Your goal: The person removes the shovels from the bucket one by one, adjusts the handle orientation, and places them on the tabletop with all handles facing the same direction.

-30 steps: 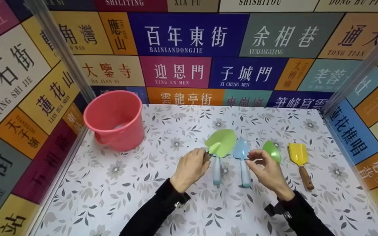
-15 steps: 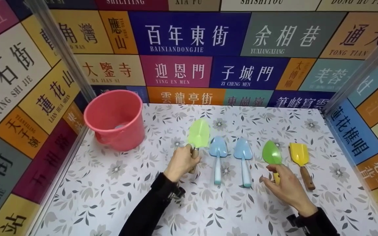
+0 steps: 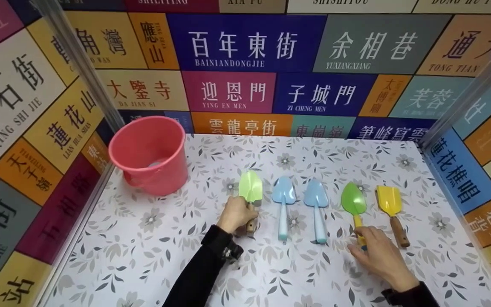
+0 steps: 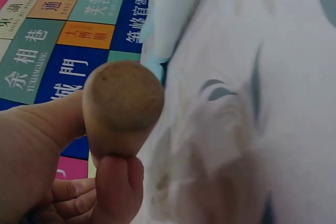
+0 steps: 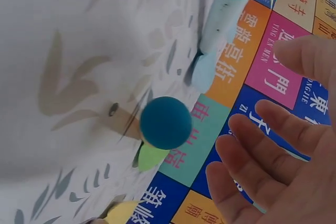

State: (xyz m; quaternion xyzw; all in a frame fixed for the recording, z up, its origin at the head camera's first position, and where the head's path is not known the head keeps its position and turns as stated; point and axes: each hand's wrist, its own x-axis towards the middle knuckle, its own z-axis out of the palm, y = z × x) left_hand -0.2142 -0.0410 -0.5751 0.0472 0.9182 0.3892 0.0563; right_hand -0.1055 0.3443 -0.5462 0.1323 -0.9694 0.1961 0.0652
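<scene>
My left hand (image 3: pixel 236 214) pinches the wooden handle (image 4: pixel 123 98) of a light green trowel (image 3: pixel 250 186), whose blade points away at the left end of a row of trowels. The thumb and fingers lie on either side of that handle in the left wrist view. My right hand (image 3: pixel 377 255) hovers over the yellow handle of a green trowel (image 3: pixel 353 198). In the right wrist view its fingers (image 5: pixel 252 150) are spread and apart from the handle's blue end (image 5: pixel 166 123). Two light blue trowels (image 3: pixel 284 192) lie side by side between the hands.
A yellow square-bladed shovel (image 3: pixel 389 199) with a wooden handle lies at the right end of the row. The pink bucket (image 3: pixel 173 172) stands at the back left of the flower-patterned table (image 3: pixel 151 260). Sign-covered walls (image 3: pixel 245 47) enclose the back and sides.
My left hand has carried the light green trowel left from above the blue trowels and lowered it beside them. My right hand has moved right and toward me, to the green trowel's handle.
</scene>
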